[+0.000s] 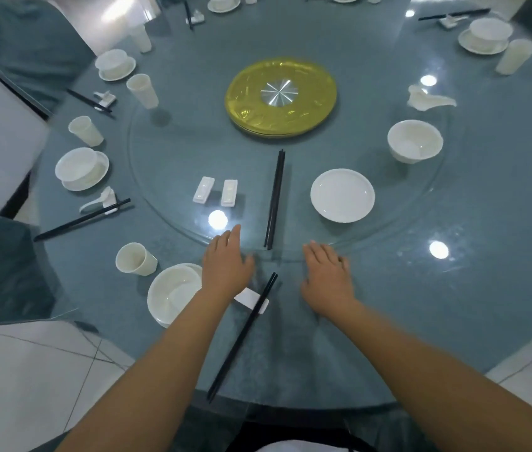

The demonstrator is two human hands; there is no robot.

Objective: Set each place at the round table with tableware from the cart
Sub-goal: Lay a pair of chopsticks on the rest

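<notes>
My left hand (227, 265) and my right hand (326, 277) lie flat with straight fingers on the round grey-blue table (421, 305), near the rim of the glass turntable (173, 230); neither holds anything. Between them a black chopstick pair (241, 334) leans on a white rest (253, 300). To the left stand a bowl on a plate (173, 293) and a cup (135, 259). On the turntable lie another chopstick pair (275, 199), two white rests (215, 190), a white plate (342, 194), a bowl (415, 140) and a spoon (429, 100).
A yellow disc (281, 96) sits at the turntable's centre. Set places with bowls, cups, spoons and chopsticks ring the left and far edges, such as one bowl (81, 168). Grey-covered chairs (29, 44) stand at the left. White floor tiles (29, 370) lie below.
</notes>
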